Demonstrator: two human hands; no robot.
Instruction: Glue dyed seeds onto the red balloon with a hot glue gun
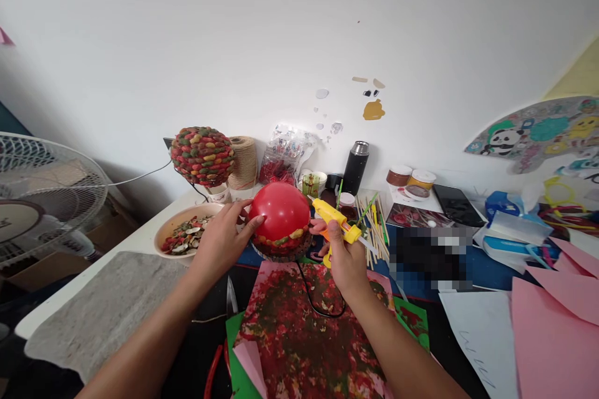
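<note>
A shiny red balloon (pixel 281 207) sits in the middle of the desk, its lower part ringed by red, green and yellow painted shell pieces (pixel 279 244). My left hand (pixel 222 230) grips the balloon's left side, thumb pressed on it and fingertips partly hidden behind. Wrapped in my right hand (pixel 347 262) is a yellow hot glue gun (pixel 334 215), its nozzle pointing left, close to the balloon's right side. A clear glue stick pokes from its back end. Left of the balloon, a beige bowl (pixel 161 234) contains loose painted shells (pixel 189 235).
A shell-covered ball (pixel 203 156) stands at the back left by a twine spool (pixel 244 162). Behind are a black thermos (pixel 356 168) and paint jars (pixel 423 179). A knife (pixel 231 296) lies left of the paint-stained paper (pixel 313 343). Wooden sticks (pixel 369 224) lie right; a fan (pixel 42 199) stands left.
</note>
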